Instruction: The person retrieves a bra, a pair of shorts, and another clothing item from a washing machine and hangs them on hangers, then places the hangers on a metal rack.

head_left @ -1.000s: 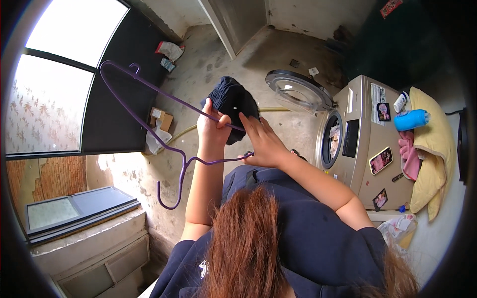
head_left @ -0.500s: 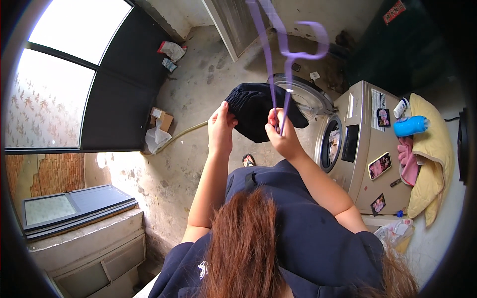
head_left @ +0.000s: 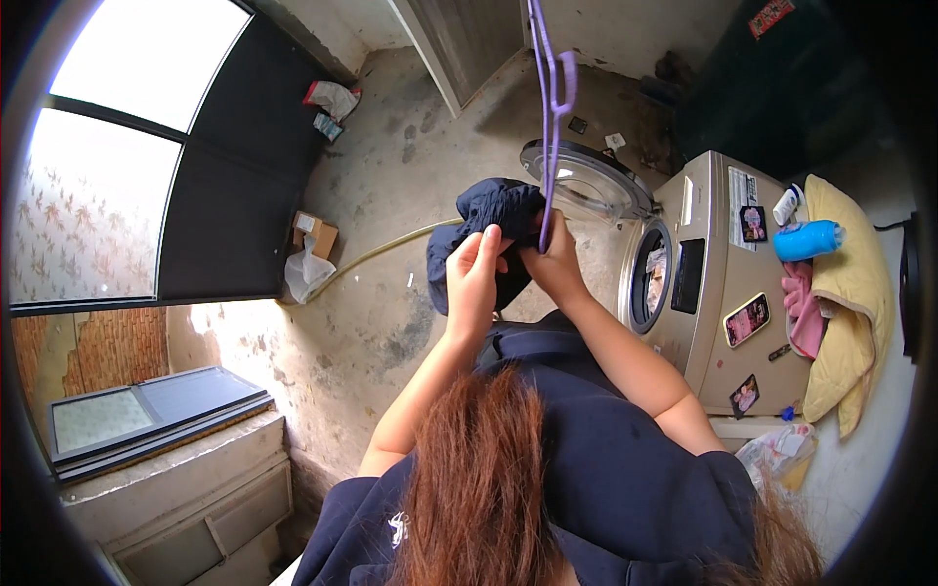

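A dark navy garment [head_left: 489, 203] with a gathered, elastic-looking edge hangs bunched in front of me. My left hand [head_left: 475, 285] grips its near side, thumb raised, most fingers hidden by the cloth. Close beside it, my right hand [head_left: 557, 262] is closed around the lower part of a purple clothes hanger [head_left: 550, 137], which points up and away, nearly edge-on. The right fingertips meet the garment's edge; whether they also pinch the cloth is hidden.
Ahead to the right stands a gold washing machine [head_left: 708, 186], its round door [head_left: 586, 181] swung open with laundry inside. A blue bottle [head_left: 807, 240], phone [head_left: 747, 322], pink cloth [head_left: 801, 311] and yellow cloth [head_left: 848, 293] lie on top. A hose [head_left: 376, 251] crosses the floor.
My left hand has moved right, toward my right hand. The garment, earlier spread between them, is now bunched and hangs lower. The hanger has turned from face-on to nearly edge-on.
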{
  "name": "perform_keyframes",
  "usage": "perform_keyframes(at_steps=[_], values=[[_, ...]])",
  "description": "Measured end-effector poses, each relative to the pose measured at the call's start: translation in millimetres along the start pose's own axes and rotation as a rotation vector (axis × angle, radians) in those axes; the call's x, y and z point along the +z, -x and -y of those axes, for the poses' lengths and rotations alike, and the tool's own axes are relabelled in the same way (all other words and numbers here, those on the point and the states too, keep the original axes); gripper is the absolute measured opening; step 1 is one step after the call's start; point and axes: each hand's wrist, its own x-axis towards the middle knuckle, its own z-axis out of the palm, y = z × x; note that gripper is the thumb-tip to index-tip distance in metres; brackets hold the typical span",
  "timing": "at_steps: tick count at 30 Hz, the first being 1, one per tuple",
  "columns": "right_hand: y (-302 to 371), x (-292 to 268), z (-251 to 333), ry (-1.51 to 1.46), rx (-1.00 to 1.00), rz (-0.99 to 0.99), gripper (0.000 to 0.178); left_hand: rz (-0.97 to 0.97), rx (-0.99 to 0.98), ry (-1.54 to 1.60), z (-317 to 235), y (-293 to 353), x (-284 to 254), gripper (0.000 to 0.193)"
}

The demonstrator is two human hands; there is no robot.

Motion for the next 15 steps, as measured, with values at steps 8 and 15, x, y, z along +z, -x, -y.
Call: perform_keyframes(at_steps=[8, 15], values=[[-33, -16, 4, -0.218, -0.174, -0.018, 0.019, 0.074, 0.119, -0.484, -14, -3, -26, 0.024], [-29, -19, 28, -0.276, -0.111, 0.157, 0.021, 0.158, 0.507, -0.932, -9, -12, -15, 0.067]])
